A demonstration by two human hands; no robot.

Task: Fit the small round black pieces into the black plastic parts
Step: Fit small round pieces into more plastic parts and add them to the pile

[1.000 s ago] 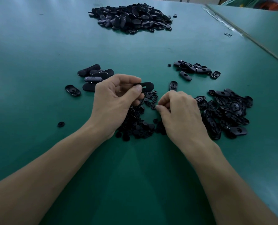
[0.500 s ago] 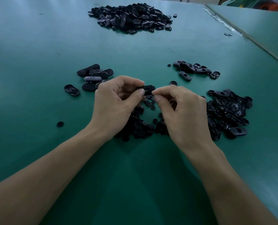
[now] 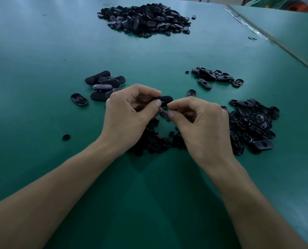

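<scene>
Bringing the right grip (image 3: 203, 128) up off the heap of round pieces (image 3: 155, 141) and across to the left grip (image 3: 128, 119), against a second ago when working low on that heap. Holding one oval part (image 3: 165, 100) in the left grip, fingers and thumb curled round it, just above the heap and clear of the counter (image 3: 41, 69). Pinching thumb against forefinger in the right grip, apparently on a round piece, though too small and dark to be sure, right at the near edge of the oval part. Judging this fitting as only starting, nothing seated yet. Counting just a small cluster (image 3: 104, 85) to the left, lying smooth side up, as probably finished. Leaving far more to do: a spread of hollow parts (image 3: 252, 123) to the right, a smaller group (image 3: 212, 76) beyond it, a big mound (image 3: 146, 18) at the far end, and one stray piece (image 3: 66, 137) lying alone to the left.
</scene>
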